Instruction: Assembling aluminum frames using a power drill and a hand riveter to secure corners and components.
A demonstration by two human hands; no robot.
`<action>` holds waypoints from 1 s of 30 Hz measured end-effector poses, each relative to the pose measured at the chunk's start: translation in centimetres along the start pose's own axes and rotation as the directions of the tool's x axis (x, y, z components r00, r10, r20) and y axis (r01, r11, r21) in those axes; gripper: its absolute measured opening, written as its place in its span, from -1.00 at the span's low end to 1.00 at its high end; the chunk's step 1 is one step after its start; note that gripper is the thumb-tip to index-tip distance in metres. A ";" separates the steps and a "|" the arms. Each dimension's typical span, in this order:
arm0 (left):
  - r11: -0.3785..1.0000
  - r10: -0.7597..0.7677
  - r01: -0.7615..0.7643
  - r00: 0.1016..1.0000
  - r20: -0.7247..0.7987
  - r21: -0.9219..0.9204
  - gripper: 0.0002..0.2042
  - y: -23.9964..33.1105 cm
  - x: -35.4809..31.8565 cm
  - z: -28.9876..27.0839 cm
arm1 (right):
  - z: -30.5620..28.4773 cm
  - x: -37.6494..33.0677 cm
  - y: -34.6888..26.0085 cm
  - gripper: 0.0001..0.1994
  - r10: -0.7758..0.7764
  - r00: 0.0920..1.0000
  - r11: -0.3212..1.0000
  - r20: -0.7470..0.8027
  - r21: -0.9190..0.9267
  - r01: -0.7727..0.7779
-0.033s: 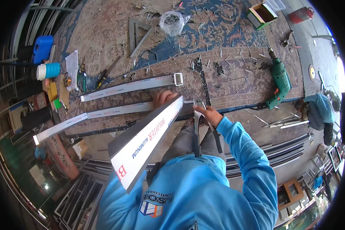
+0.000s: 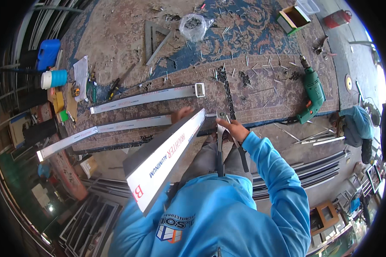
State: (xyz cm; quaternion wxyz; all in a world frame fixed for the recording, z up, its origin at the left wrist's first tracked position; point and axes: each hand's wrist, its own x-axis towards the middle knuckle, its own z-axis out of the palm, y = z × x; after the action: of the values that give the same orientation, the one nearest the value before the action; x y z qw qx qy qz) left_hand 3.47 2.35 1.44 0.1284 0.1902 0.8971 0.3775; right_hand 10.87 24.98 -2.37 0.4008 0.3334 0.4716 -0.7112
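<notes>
A long aluminium profile (image 2: 158, 165), wrapped in white printed film, slants up from the table edge toward my chest. My left hand (image 2: 182, 114) is at its far side, fingers curled against it; motion blur and the profile hide part of that hand. In my right hand (image 2: 232, 129) is a hand riveter (image 2: 220, 150), its two handles pointing toward my lap. The riveter's nose meets the raised profile's far end, or stops just short of it. A second wrapped profile (image 2: 135, 123) runs left from behind my left hand. Farther back lies a third profile (image 2: 146, 97), its open end facing right.
A green drill (image 2: 314, 92) rests at the table's right edge. Loose rivets lie scattered over the worn carpet cover (image 2: 270, 92). Farther off are a metal square (image 2: 150, 40), a plastic bag (image 2: 193, 26) and an open box (image 2: 292, 19). Hand tools (image 2: 113, 88) lie left.
My left hand has dropped slightly and is blurred. The raised profile's near end has shifted a little to the right. My right hand stays on the riveter.
</notes>
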 end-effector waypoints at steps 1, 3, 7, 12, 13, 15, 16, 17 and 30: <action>0.989 -0.096 0.086 0.992 -0.079 -0.124 -0.53 2.0 -2.6 0.6 | 0.1 0.0 -0.1 -0.44 0.021 0.999 1.000 0.046 0.003 -0.021; 0.784 -0.229 0.345 0.933 0.276 -0.516 -0.33 5.2 -7.9 2.1 | 0.3 -0.2 -0.3 -0.48 0.040 0.994 0.968 0.101 0.243 -0.064; -0.501 0.234 0.787 0.525 0.818 -0.361 -0.02 7.0 -12.2 7.6 | 0.9 -0.6 -0.5 -0.34 0.009 0.998 0.977 0.054 0.210 -0.021; -0.432 0.048 0.761 0.556 0.830 -0.484 -0.32 7.4 -11.7 9.1 | 2.9 -0.6 -0.5 -0.45 -0.118 0.984 0.991 -0.130 0.039 0.124; -0.208 -0.158 0.838 0.481 0.862 -0.505 -0.43 7.5 -11.6 8.7 | 3.6 -0.9 -0.3 -0.45 -0.176 0.971 0.977 -0.164 0.095 0.193; -0.302 -0.141 0.787 0.522 0.841 -0.538 -0.52 7.5 -11.4 7.8 | 4.2 -1.5 -0.6 -0.46 -0.164 0.964 0.982 -0.212 0.062 0.180; -0.341 -0.135 0.758 0.545 0.827 -0.555 -0.58 7.5 -11.5 7.4 | 4.2 -1.9 -0.9 -0.46 -0.166 0.961 0.981 -0.220 0.066 0.185; -0.385 -0.023 0.769 0.544 0.839 -0.510 -0.51 7.2 -11.4 7.0 | 3.7 -2.5 -1.4 -0.38 -0.189 0.955 0.972 -0.230 -0.181 0.149; -0.553 0.266 0.749 0.574 0.774 -0.365 -0.01 7.2 -11.6 9.0 | 0.1 -1.9 1.5 -0.31 -0.044 0.903 0.955 0.427 0.284 -0.088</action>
State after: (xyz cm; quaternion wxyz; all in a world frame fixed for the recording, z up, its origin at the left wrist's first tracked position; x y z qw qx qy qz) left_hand 18.93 7.56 1.58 0.6085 -0.2241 0.0361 0.7604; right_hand 13.04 25.03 -1.31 0.4483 0.2304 0.2560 -0.8249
